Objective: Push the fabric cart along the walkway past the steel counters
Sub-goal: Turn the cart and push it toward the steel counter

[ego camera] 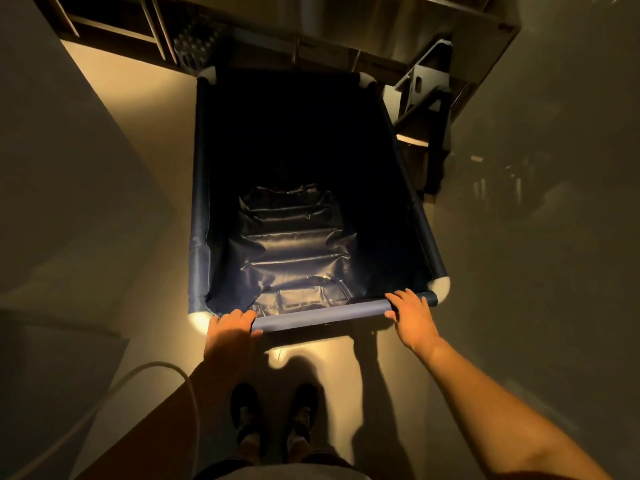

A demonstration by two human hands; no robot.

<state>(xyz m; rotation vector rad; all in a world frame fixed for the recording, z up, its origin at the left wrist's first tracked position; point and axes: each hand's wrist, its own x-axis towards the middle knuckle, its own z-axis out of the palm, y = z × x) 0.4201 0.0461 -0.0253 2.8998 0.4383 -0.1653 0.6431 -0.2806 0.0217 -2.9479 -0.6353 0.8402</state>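
Both hands, left hand and right hand, fingers clenching the deep navy fabric cart's rail; risking clipping grey metal stand at one o'clock.

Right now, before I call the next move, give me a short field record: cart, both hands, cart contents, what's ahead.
cart: dark blue fabric cart, white corner joints, on the walkway floor
left hand: left hand grips the near rail at its left end
right hand: right hand grips the same rail at its right end
contents: only wrinkled liner visible
ahead: steel counters beyond the far end
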